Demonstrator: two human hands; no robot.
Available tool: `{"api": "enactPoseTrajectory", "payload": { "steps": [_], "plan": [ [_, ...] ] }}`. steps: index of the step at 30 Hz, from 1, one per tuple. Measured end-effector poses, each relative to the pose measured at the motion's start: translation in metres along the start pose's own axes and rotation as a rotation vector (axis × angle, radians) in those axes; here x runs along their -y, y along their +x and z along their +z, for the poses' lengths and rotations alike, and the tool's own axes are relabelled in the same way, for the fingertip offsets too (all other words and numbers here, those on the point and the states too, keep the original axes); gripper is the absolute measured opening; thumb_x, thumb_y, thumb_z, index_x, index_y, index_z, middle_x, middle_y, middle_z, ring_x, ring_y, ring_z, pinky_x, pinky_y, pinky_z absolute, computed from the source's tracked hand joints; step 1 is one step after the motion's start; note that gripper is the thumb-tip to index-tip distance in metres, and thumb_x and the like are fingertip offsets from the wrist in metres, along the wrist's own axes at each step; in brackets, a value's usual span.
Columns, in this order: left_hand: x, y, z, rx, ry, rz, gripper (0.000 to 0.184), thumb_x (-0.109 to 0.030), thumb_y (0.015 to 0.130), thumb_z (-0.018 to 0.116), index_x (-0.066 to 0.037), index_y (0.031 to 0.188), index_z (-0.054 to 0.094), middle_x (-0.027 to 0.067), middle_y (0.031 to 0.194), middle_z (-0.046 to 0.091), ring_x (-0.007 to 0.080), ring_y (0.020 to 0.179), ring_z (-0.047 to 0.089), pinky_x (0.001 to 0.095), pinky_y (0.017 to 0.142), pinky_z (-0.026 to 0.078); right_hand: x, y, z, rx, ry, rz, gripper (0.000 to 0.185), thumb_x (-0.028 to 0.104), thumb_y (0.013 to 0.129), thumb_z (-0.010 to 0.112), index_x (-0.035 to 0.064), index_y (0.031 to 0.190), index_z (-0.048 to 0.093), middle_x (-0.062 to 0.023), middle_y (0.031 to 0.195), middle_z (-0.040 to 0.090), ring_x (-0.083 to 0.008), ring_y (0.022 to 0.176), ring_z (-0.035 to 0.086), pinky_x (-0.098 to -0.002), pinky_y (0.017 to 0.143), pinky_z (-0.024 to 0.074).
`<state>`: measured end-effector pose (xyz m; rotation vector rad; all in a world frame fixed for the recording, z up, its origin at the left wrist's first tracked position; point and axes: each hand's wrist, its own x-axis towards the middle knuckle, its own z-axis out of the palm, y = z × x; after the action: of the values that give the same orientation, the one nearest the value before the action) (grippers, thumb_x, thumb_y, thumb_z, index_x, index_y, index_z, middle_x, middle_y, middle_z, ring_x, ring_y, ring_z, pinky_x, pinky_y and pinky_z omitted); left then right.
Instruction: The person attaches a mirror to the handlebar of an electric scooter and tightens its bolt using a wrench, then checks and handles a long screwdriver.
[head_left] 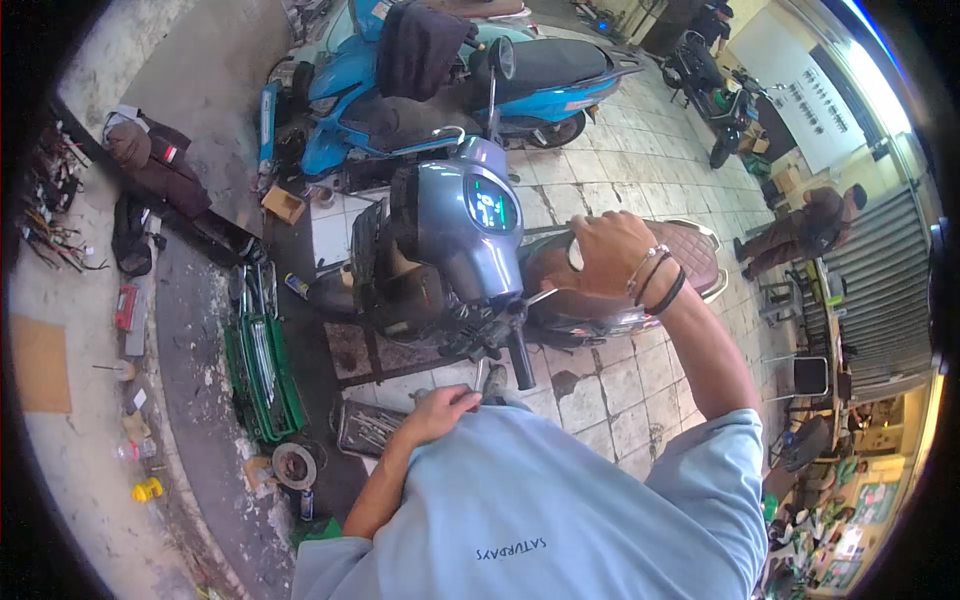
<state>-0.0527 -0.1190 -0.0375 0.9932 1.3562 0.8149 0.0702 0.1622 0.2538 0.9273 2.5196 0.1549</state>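
Blue-grey scooter (490,262), display (488,204) lit, stands before me, my right hand (612,255) curled near its quilted seat (692,246), my left hand (437,413) loosely bent by my shirt (530,490); whether either grips anything I cannot tell.

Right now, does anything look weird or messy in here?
Yes, a dark cloth hangs over a blue scooter, which is a funny spot for it. The pale floor tiles also have dark patches, but I can't tell whether those are spills or damage.
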Motion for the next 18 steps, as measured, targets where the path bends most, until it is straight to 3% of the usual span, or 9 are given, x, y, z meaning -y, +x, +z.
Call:
{"api": "enactPoseTrajectory", "payload": {
  "steps": [1, 4, 6, 7, 9, 10, 13, 15, 18],
  "plan": [
    [0.003, 0.002, 0.002, -0.003, -0.003, -0.002, 0.044, -0.040, 0.108, 0.058, 0.001, 0.103, 0.074, 0.0117, 0.095, 0.076, 0.0199, 0.093, 0.070, 0.0354, 0.087, 0.052, -0.001, 0.002, -0.001, 0.001, -0.001, -0.005, 0.090, 0.079, 0.078, 0.072, -0.0006, 0.118, 0.069, -0.0216, 0.104, 0.076, -0.0408, 0.103, 0.073, -0.0482, 0.092, 0.0565],
    [0.004, 0.000, 0.002, 0.010, -0.002, -0.011, 0.041, -0.039, 0.106, 0.063, 0.000, 0.114, 0.071, 0.0121, 0.106, 0.076, 0.0222, 0.096, 0.070, 0.0364, 0.090, 0.053, -0.012, 0.004, 0.008, 0.041, -0.017, -0.144, 0.091, 0.073, 0.074, 0.080, 0.0026, 0.129, 0.065, -0.0193, 0.126, 0.071, -0.0362, 0.122, 0.066, -0.0508, 0.107, 0.0490],
    [-0.013, -0.004, 0.006, -0.226, -0.125, 0.096, 0.047, -0.033, 0.100, 0.073, 0.001, 0.130, 0.063, 0.0151, 0.120, 0.072, 0.0254, 0.103, 0.070, 0.0391, 0.097, 0.053, -0.022, 0.005, 0.034, -0.135, -0.098, -0.339, 0.085, 0.062, 0.069, 0.088, 0.0070, 0.130, 0.064, -0.0146, 0.135, 0.066, -0.0343, 0.136, 0.056, -0.0542, 0.116, 0.0400],
    [-0.016, -0.001, 0.006, -0.229, -0.128, 0.097, 0.047, -0.033, 0.100, 0.073, 0.001, 0.130, 0.063, 0.0151, 0.120, 0.072, 0.0254, 0.103, 0.070, 0.0391, 0.097, 0.053, -0.024, 0.008, 0.039, -0.135, -0.102, -0.341, 0.085, 0.062, 0.069, 0.088, 0.0070, 0.130, 0.064, -0.0146, 0.135, 0.066, -0.0343, 0.136, 0.056, -0.0542, 0.116, 0.0400],
    [-0.020, 0.004, 0.003, -0.493, 0.022, 0.292, 0.060, -0.023, 0.094, 0.081, 0.002, 0.141, 0.053, 0.0167, 0.133, 0.065, 0.0272, 0.110, 0.068, 0.0418, 0.104, 0.051, -0.027, 0.007, 0.049, -0.219, -0.085, -0.291, 0.075, 0.047, 0.068, 0.090, 0.0102, 0.129, 0.067, -0.0123, 0.142, 0.061, -0.0344, 0.141, 0.051, -0.0573, 0.119, 0.0360],
    [-0.040, 0.003, -0.003, -0.480, 0.028, 0.293, 0.060, -0.023, 0.094, 0.081, 0.002, 0.141, 0.053, 0.0167, 0.133, 0.065, 0.0272, 0.110, 0.068, 0.0418, 0.104, 0.051, -0.024, 0.010, 0.052, -0.282, -0.109, -0.242, 0.063, 0.036, 0.071, 0.087, 0.0118, 0.127, 0.070, -0.0124, 0.140, 0.063, -0.0341, 0.140, 0.052, -0.0581, 0.121, 0.0342],
    [-0.082, 0.011, -0.009, -0.491, 0.077, 0.493, 0.059, -0.014, 0.094, 0.080, 0.003, 0.143, 0.053, 0.0154, 0.137, 0.063, 0.0240, 0.118, 0.065, 0.0388, 0.106, 0.051, -0.028, 0.004, 0.061, -0.475, -0.057, -0.295, 0.053, 0.033, 0.074, 0.084, 0.0132, 0.122, 0.073, -0.0119, 0.136, 0.064, -0.0331, 0.134, 0.056, -0.0569, 0.119, 0.0360],
    [-0.088, 0.026, -0.004, -0.518, -0.450, 0.530, 0.054, -0.009, 0.097, 0.075, 0.002, 0.145, 0.052, 0.0130, 0.145, 0.058, 0.0215, 0.123, 0.063, 0.0365, 0.106, 0.051, -0.028, -0.004, 0.062, -0.477, -0.025, -0.247, 0.051, 0.033, 0.075, 0.084, 0.0139, 0.121, 0.073, -0.0108, 0.129, 0.067, -0.0317, 0.126, 0.061, -0.0533, 0.113, 0.0415],
    [-0.095, 0.030, -0.031, -0.421, -0.437, 0.516, 0.049, -0.008, 0.100, 0.071, 0.003, 0.145, 0.053, 0.0117, 0.137, 0.065, 0.0196, 0.125, 0.063, 0.0353, 0.107, 0.051, -0.024, -0.015, 0.063, -0.386, 0.056, -0.148, 0.047, 0.038, 0.077, 0.085, 0.0123, 0.114, 0.075, -0.0080, 0.117, 0.071, -0.0296, 0.117, 0.065, -0.0471, 0.099, 0.0471]
  ]
}}
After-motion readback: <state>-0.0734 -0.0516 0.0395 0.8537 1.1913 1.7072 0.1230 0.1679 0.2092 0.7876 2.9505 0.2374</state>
